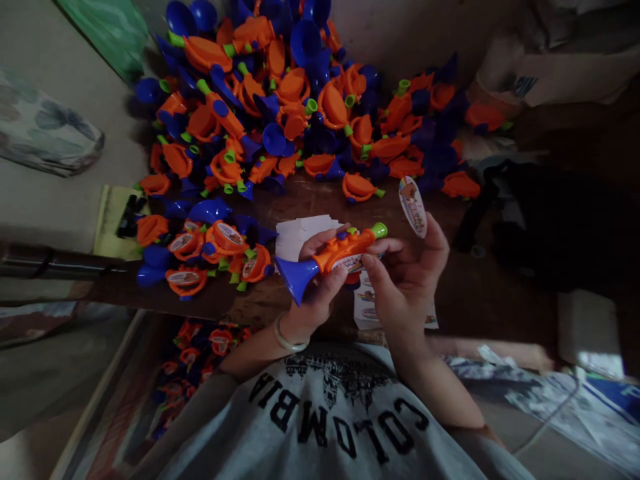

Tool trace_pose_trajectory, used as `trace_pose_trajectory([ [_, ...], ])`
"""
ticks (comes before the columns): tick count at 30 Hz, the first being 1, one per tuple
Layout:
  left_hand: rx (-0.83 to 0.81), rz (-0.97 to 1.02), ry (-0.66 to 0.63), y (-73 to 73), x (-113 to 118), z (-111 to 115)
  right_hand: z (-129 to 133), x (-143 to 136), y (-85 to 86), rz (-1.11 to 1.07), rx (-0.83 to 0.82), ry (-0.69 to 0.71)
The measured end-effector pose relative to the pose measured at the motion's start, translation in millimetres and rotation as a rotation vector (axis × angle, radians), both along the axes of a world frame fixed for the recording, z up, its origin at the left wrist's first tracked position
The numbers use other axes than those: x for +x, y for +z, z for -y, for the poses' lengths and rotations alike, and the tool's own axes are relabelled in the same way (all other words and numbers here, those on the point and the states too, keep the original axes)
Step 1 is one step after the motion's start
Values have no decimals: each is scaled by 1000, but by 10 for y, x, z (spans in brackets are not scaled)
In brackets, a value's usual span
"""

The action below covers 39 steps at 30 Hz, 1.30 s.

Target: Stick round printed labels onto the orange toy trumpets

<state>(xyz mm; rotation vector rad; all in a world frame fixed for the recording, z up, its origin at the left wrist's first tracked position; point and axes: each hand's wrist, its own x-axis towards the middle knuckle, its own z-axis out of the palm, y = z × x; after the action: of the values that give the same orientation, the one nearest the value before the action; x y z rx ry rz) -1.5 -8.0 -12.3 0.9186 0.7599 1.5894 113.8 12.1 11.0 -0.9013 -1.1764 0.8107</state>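
My left hand (pixel 320 293) is closed around a toy trumpet (pixel 343 252) with an orange body, a blue bell and a green mouthpiece. The bell points to the lower left, and an oval label shows on the body's near side. My right hand (pixel 407 273) has its thumb and index finger at that label, touching the trumpet near the mouthpiece. Another oval sticker (pixel 412 205) with a printed cartoon figure stands upright on a raised finger of my right hand. Below the hands lies a printed sticker sheet (pixel 367 307), partly covered; white paper sheets (pixel 300 233) lie behind my left hand.
A big heap of toy trumpets (pixel 295 93) fills the back of the table (pixel 310 197). At the left sits a smaller group of labelled trumpets (pixel 223 237). More labelled ones (pixel 187 367) lie lower down, beyond the table's near edge. A dark object (pixel 540 220) is at the right.
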Motion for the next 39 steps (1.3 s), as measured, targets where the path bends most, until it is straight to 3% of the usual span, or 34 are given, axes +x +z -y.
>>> trace_pose_trajectory([
  [5,4,-13,11,18,2,-5,-22,-24,-29,8,60,-5],
  [11,40,-63,37,18,11,-15,-101,16,-43,204,207,-156],
  [24,4,-111,85,47,42,1,-55,82,108,49,31,-4],
  [39,-7,-128,100,75,50,9,-40,43,71,121,-6,-84],
])
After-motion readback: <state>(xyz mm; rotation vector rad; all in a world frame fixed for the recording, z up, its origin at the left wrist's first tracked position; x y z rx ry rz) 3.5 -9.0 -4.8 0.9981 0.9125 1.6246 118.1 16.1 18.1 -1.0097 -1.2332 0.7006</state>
